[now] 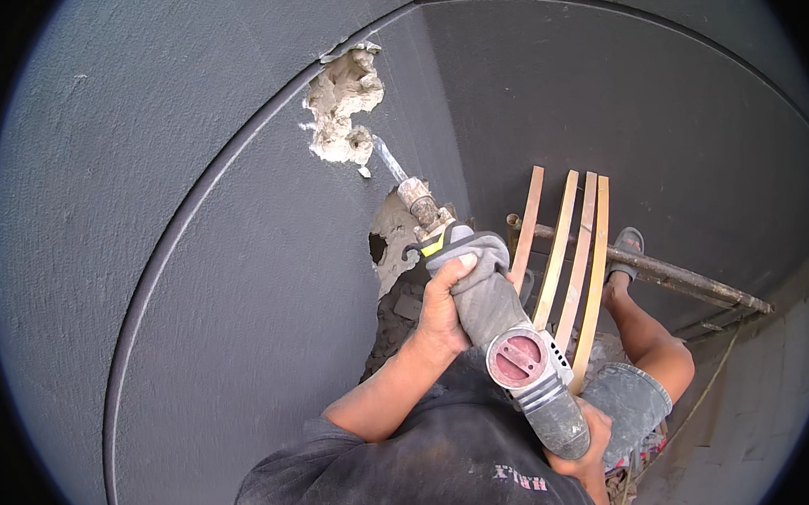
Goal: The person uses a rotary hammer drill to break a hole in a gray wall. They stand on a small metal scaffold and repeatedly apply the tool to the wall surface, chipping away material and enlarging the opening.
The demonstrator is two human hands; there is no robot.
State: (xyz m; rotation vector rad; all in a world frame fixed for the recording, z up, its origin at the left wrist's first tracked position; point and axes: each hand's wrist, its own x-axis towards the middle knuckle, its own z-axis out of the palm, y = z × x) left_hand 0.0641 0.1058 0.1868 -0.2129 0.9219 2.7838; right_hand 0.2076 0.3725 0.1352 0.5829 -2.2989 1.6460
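A rotary hammer [486, 294] with a chisel bit [389, 159] slants across the view, its front body wrapped in grey cloth. Fingers closed, my left hand [443, 312] grips the wrapped part just behind the dusty chuck. At the rear end, my right hand [591, 438] is wrapped round the handle, partly hidden by the tool. The chisel tip points up and left at the lower right edge of a rough broken patch [344, 97] in the dark grey wall [243, 287]. Whether the tip touches the wall, I cannot tell.
Lower on the wall is a second broken patch [395, 235] with a dark hole. Several wooden slats [567, 250] stand right of the hammer, near a metal scaffold pole [676, 272]. My sandalled foot [627, 247] is by the pole. A raised dark moulding [182, 213] curves along the walls.
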